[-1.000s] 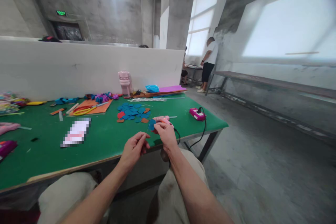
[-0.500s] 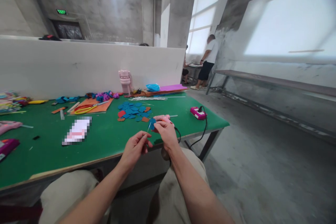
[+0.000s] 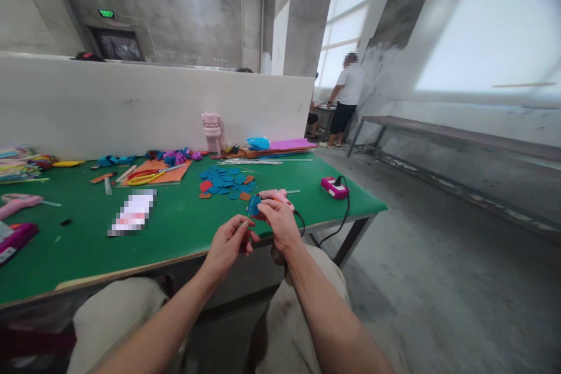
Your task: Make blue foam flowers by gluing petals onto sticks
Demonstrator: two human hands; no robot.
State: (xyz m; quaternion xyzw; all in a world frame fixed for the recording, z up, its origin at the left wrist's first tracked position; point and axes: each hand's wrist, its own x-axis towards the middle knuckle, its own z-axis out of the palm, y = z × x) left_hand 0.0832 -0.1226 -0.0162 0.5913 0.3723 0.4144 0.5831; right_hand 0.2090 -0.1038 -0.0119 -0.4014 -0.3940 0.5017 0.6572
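Observation:
My left hand (image 3: 231,239) pinches a thin pale wire (image 3: 249,214) between thumb and fingertips. My right hand (image 3: 279,221) is closed on a small blue felt piece (image 3: 254,205), whose face lies against the wire's upper end. Both hands are held just over the table's front edge. Behind my right hand lies a pink glue gun (image 3: 276,194) with a clear glue stick in its back. Farther back is a loose pile of blue felt pieces (image 3: 223,180) with a red piece (image 3: 205,186) and a few brown ones among them.
A magenta power box (image 3: 333,187) with a plugged black cord stands at the right of the green table (image 3: 184,245). Red-and-yellow scissors (image 3: 146,176) lie on orange felt. A pink bottle (image 3: 213,133) stands by the white partition (image 3: 100,111). A person (image 3: 347,93) stands in the background.
The blue felt piece has turned so more of its face shows against the wire. The hands otherwise keep nearly the same pose; the whole view has shifted slightly.

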